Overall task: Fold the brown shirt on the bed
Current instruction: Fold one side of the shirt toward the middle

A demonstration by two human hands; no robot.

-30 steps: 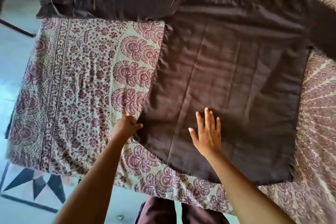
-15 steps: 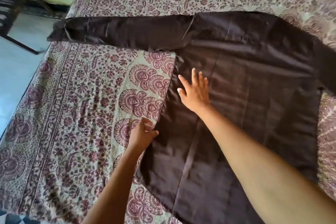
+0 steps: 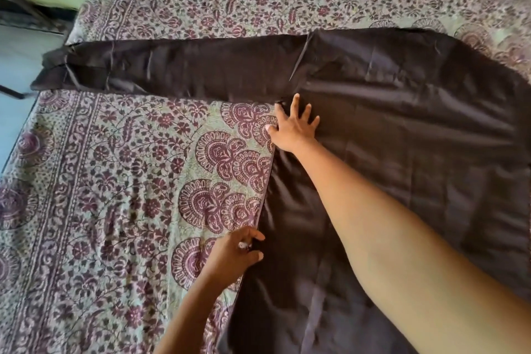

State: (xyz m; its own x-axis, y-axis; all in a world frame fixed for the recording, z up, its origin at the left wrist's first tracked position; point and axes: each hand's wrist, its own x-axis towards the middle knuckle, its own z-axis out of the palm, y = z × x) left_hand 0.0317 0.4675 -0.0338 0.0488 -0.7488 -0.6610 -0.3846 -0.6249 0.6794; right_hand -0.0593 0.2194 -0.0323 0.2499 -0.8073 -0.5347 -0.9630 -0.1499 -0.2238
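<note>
So the shirt (image 3: pixel 402 138) is lying spread flat on the bed (image 3: pixel 115 181), filling most of the right half of the view, with one sleeve (image 3: pixel 186 66) stretching straight out to the left, its cuff reaching the bed's edge next to the pale floor (image 3: pixel 17 60). The person's right hand (image 3: pixel 293 126) is pressing down on the shirt with fingers spread wide, right at the corner where the sleeve is joining the body, thumb sitting along the side edge. The left hand (image 3: pixel 235 256) is working lower down on that same edge, fingers curled and pinching the fabric. The shirt's far side is running off the right of the frame, so can't tell how it's lying over there
</note>
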